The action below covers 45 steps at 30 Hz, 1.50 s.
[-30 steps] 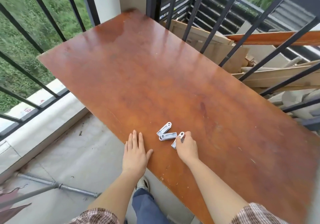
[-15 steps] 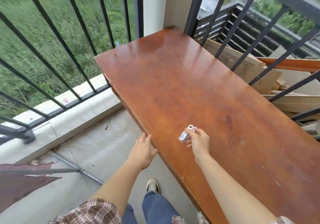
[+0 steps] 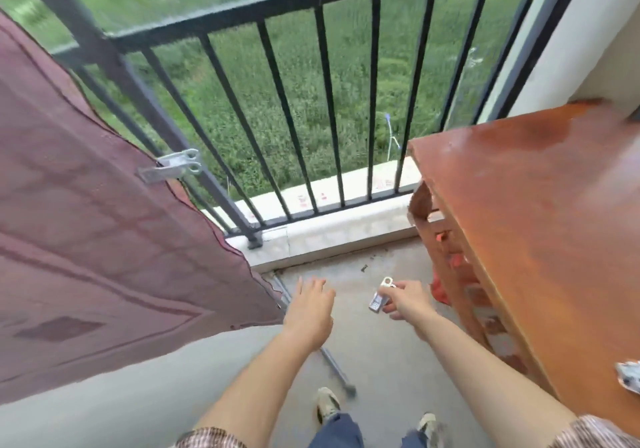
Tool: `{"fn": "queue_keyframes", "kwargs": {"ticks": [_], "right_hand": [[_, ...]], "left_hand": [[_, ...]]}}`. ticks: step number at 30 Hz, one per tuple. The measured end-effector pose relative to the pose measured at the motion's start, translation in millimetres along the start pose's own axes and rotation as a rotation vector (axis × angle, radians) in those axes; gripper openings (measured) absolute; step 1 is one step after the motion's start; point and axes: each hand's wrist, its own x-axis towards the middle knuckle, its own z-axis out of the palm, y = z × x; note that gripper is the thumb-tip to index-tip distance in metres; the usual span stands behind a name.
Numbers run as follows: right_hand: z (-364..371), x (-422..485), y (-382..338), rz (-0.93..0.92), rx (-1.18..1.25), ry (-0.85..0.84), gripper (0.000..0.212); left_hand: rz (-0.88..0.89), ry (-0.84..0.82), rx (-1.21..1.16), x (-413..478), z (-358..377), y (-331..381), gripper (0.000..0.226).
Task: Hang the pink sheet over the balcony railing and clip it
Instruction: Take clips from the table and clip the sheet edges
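Note:
The pink sheet (image 3: 86, 239) hangs down the left side of the black balcony railing (image 3: 277, 7), its lower corner reaching the floor. A silver clip (image 3: 173, 167) is fastened at the sheet's right edge by a railing bar. My right hand (image 3: 403, 300) pinches another silver clip (image 3: 380, 295) above the concrete floor. Just right of the sheet's lower corner, my left hand (image 3: 311, 304) hovers with straight fingers, holding nothing and not touching the cloth.
A reddish wooden table (image 3: 554, 239) stands at the right against the railing, with a clip (image 3: 628, 376) on its near edge. A metal rod (image 3: 337, 371) lies on the floor by my shoes. Grass shows beyond the bars.
The view has swung left from the table to the railing and sheet. My right hand lifted a clip off the table and carried it left. My left hand left the table edge.

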Motion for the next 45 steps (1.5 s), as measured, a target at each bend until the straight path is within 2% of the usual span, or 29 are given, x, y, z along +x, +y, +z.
{"fn": "queue_keyframes", "kwargs": {"ticks": [3, 6, 11, 19, 24, 28, 32, 38, 45], "right_hand": [[54, 10, -20, -0.022, 0.003, -0.062, 0.016], [97, 21, -33, -0.015, -0.011, -0.148, 0.014], [134, 33, -42, 0.026, -0.029, -0.215, 0.011], [142, 66, -48, 0.057, -0.085, -0.275, 0.016], [142, 81, -45, 0.087, -0.094, -0.304, 0.008], [136, 92, -38, 0.129, -0.084, -0.302, 0.009], [131, 97, -31, 0.15, -0.095, -0.29, 0.009], [128, 99, -33, 0.173, -0.032, -0.289, 0.012], [127, 98, -26, 0.207, 0.001, -0.288, 0.016]], "left_hand": [[0.038, 0.038, 0.313, 0, -11, -60, 0.05], [0.05, -0.002, 0.54, 4, -27, -104, 0.041], [-0.006, -0.08, 0.707, 31, -38, -140, 0.041], [-0.266, -0.294, 0.631, 79, -41, -143, 0.032], [-0.371, -0.399, 0.419, 95, -36, -154, 0.039], [-0.417, -0.419, 0.296, 101, -33, -155, 0.037], [-0.407, -0.403, 0.277, 104, -32, -150, 0.035], [-0.223, -0.402, 0.395, 105, -33, -144, 0.042], [-0.199, -0.384, 0.428, 100, -42, -142, 0.037]]}}
